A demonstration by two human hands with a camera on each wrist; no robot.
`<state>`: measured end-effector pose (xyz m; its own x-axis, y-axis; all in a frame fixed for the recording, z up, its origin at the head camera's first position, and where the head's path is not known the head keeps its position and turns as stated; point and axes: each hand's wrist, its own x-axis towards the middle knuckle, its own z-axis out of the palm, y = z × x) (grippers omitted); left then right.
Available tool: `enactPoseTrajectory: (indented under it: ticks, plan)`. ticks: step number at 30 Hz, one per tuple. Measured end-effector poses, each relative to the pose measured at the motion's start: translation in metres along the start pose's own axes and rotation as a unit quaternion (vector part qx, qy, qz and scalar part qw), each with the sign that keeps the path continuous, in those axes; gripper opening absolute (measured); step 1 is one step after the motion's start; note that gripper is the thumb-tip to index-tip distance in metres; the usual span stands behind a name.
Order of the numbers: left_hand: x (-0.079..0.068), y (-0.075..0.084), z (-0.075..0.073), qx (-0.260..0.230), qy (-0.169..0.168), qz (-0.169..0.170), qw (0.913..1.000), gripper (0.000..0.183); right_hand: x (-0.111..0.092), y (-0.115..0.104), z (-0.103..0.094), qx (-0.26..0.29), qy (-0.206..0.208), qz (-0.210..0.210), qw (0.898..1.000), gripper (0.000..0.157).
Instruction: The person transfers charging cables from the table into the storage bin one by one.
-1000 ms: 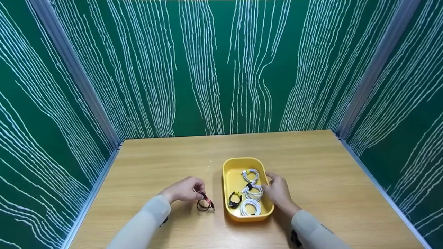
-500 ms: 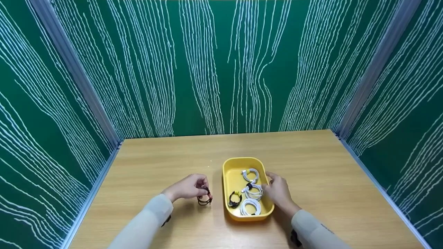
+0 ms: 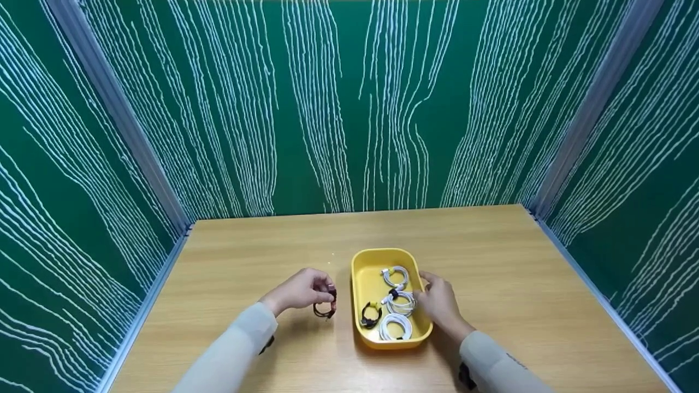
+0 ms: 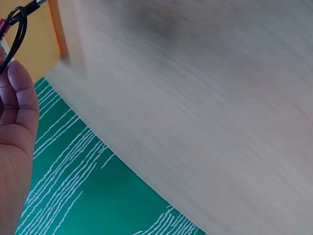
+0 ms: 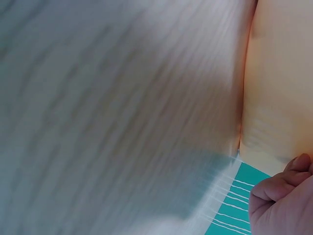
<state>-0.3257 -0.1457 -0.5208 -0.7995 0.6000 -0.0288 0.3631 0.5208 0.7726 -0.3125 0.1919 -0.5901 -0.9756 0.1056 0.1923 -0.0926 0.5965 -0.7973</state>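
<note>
My left hand [image 3: 306, 288] pinches a coiled black cable [image 3: 323, 312] with a red band, held just over the table left of the yellow bin [image 3: 382, 344]. In the left wrist view the black cable [image 4: 20, 30] hangs from the fingertips, and a metal plug end shows. My right hand [image 3: 441, 305] grips the bin's right wall, thumb at the rim and fingers outside. Inside the bin lie a white cable coil with a yellow tie [image 3: 403, 277], one with a black tie [image 3: 403, 303], a plain white coil [image 3: 396, 326] and a small black cable [image 3: 371, 315] with a yellow tie.
The bin stands on a wooden table [image 3: 262, 245]. Green panels with white wavy lines [image 3: 306, 109] rise behind the table and at both sides, joined by metal posts [image 3: 584, 114].
My left hand has lifted the black cable slightly and carried it a little forward and right, towards the bin. The right hand and the bin have stayed put.
</note>
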Motion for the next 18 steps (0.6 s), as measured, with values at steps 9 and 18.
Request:
enactPoseTrajectory:
  ticks: [9, 18]
  plan:
    - [0.01, 0.011, -0.005, 0.027, 0.016, -0.004, 0.9995, 0.008, -0.001, 0.001, 0.001, -0.006, 0.006, -0.01, 1.0, 0.05]
    - [0.016, 0.019, -0.013, 0.026, 0.014, 0.009, 0.9995, 0.005, 0.0, 0.0, 0.0, -0.002, 0.004, -0.006, 1.0, 0.05]
